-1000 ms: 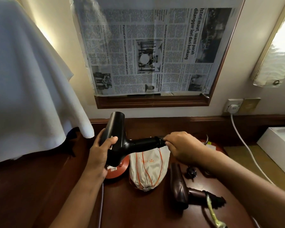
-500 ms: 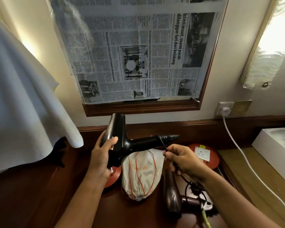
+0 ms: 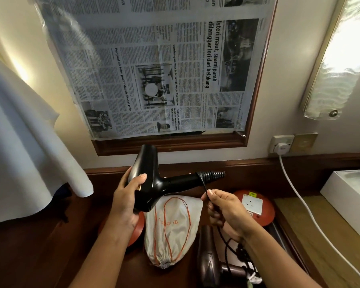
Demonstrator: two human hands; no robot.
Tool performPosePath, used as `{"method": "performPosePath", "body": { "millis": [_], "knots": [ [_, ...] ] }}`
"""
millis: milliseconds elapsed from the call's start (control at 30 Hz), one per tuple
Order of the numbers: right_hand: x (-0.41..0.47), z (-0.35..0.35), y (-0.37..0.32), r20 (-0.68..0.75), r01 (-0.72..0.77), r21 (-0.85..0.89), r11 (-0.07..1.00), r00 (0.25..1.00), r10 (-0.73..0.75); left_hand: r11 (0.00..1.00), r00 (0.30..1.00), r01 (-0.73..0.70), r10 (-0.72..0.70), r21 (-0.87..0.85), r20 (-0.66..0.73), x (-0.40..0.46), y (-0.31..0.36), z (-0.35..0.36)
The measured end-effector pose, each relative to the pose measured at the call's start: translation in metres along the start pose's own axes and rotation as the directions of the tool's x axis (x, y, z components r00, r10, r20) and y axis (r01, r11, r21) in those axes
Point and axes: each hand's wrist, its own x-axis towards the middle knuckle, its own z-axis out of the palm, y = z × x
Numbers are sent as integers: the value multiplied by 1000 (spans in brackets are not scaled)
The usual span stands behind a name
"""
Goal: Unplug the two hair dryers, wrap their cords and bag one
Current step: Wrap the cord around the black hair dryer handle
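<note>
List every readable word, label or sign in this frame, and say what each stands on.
"Isteri maut, suami parah dilanggar lori dari belakang": newspaper headline, turned sideways.
"Penjual air tebu positif dadah ditahan polis": same newspaper.
Newspaper body text: too small.
Orange print on the cloth bag: blurred.
Labels by the socket on the red disc: unreadable.

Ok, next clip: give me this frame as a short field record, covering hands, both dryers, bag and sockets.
left hand: left hand grips the barrel of the black plastic hair dryer, held above the desk
right hand: right hand pinches the thin black cord just below the ribbed handle end
second dryer: dark brown hair dryer lies on the wooden desk
bag: white drawstring cloth bag with orange cord, lying on the desk, closed end toward the camera
sockets: white plug in the wall socket; red round floor socket shows no plug
</note>
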Motion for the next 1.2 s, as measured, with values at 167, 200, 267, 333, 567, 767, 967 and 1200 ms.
{"method": "performPosePath", "body": {
  "millis": [167,200,267,333,567,767,967,1200],
  "knots": [
    [4,-15,0,-18,64,-90,994,998,-66,1000,1000,12,-12,-5,17,-1,-7,14],
    [3,-17,0,-28,76,-130,989,996,-80,1000,1000,17,-17,-7,20,-3,-8,17],
    [3,-19,1,-51,89,-198,976,994,-101,999,999,32,-32,-20,20,-6,-11,22],
    [4,-22,4,-59,100,-268,958,991,-120,999,999,47,-47,-17,9,-7,-14,25],
    [7,-22,12,32,89,-391,916,996,-82,989,989,147,-147,-15,0,-9,-21,19],
    [15,-23,18,84,76,-551,831,996,-36,972,973,232,-231,-31,18,0,-25,8],
    [22,-35,15,209,-29,-325,945,973,101,945,946,324,-323,-46,30,11,-27,3],
    [40,-36,15,87,48,-500,864,996,-5,900,897,435,-430,-33,100,21,-32,-3]
  ]
}}
